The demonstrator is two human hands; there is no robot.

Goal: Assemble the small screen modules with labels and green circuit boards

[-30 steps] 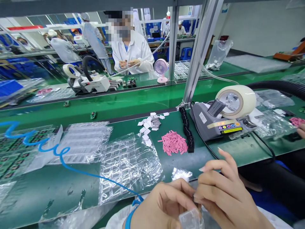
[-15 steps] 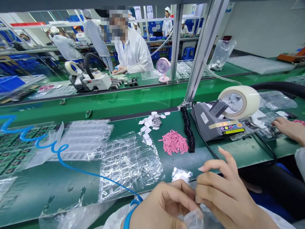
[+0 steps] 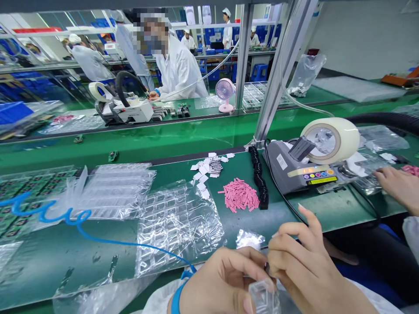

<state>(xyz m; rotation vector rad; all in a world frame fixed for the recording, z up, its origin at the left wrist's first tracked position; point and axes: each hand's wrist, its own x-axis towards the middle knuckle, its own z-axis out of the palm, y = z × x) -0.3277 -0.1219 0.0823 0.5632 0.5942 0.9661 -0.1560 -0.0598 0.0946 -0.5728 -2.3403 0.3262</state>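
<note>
Clear plastic piece [image 3: 262,297], one, in the left hand [image 3: 222,279], before the near edge of the green bench [image 3: 87,257].
Left hand, blue wrist strap [image 3: 177,300]: thumb and fingers closed on the piece. Right hand [image 3: 306,259]: fingertips drawn together against the left's at a small dark part [image 3: 266,267], largely hidden; which hand grips it cannot be told. Beyond, on the bench: pink strips [image 3: 240,196], one heap; white slips [image 3: 203,169], scattered; black parts [image 3: 258,176], one row; tape dispenser [image 3: 284,174] with roll [image 3: 347,140]. Further left: clear gridded tray [image 3: 163,224].
</note>
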